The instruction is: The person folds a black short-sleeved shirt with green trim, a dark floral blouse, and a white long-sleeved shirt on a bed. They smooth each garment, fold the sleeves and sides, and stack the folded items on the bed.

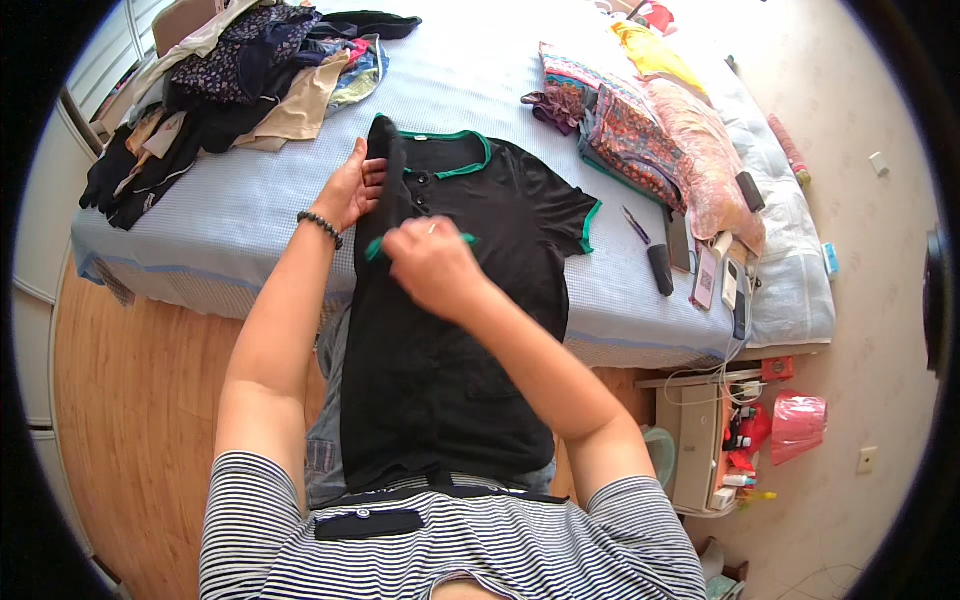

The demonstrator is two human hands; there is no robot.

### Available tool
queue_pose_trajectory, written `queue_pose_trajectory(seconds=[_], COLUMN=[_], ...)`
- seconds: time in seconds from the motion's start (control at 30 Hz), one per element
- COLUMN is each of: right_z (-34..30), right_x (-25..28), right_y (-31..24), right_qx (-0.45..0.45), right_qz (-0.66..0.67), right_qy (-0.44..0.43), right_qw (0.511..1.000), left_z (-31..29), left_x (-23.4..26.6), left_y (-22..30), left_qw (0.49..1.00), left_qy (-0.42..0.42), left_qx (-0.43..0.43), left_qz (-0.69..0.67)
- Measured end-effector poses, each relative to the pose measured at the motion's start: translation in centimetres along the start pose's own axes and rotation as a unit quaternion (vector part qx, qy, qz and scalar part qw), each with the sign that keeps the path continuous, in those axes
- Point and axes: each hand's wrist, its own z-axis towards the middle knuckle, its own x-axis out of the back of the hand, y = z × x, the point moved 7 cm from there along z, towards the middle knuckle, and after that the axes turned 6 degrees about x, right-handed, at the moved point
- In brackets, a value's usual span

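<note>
Black short-sleeved shirt with green trim (450, 350) lies front up, its collar and shoulders on a bed covered in light blue checked cloth (275, 210), its lower part reaching over the bed's edge to the person's waist. Three dark buttons (421, 196) run down below the green-edged neckline, and the sleeve on the right of the picture lies flat with its green cuff (588, 228) spread on the bedcover. On the left of the picture the shirt's side is turned up, and the left hand (352, 190), a dark beaded bracelet (322, 228) at its wrist, stands against that raised edge with fingers loosely spread and thumb upright, not clasping. The right hand (432, 268), blurred, is curled over the chest area, green trim showing at both sides of it; I cannot tell whether its fingers pinch the cloth. Beyond the left hand sits a heaped pile of mixed dark, beige and patterned clothes (235, 60). Across the bed are folded multicoloured patterned textiles (635, 140) beside a pink floral pillow (715, 190), with a slim dark pen (636, 224), a black cylindrical case (660, 270) and a phone with a pale screen (704, 280) near the bed's edge. A pink pleated lampshade (798, 428) shows beside a light-coloured bedside cabinet (695, 450).
</note>
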Motion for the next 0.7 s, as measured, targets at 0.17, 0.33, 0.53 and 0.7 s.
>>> queue_pose_trajectory(seconds=[0.17, 0.33, 0.53, 0.7], right_z=[-3.9, -7.7, -9.6, -5.9], right_x=[-0.6, -1.8, -1.1, 0.8], right_y=[1.7, 6.2, 5.8, 2.2], right_qx=[-0.098, -0.180, -0.262, -0.143], right_qz=[0.017, 0.091, 0.035, 0.002], right_qy=[0.058, 0.099, 0.091, 0.085], right_qw=[0.993, 0.974, 0.960, 0.986], left_z=[0.9, 0.8, 2.3, 3.0], left_x=[-1.0, 0.6, -1.1, -1.4], left_y=[0.4, 2.3, 1.4, 1.8], left_qw=[0.995, 0.965, 0.978, 0.956], left_qy=[-0.014, 0.115, 0.061, 0.093], left_qx=[-0.045, -0.090, -0.043, -0.086], left_qz=[0.085, 0.218, 0.193, 0.263])
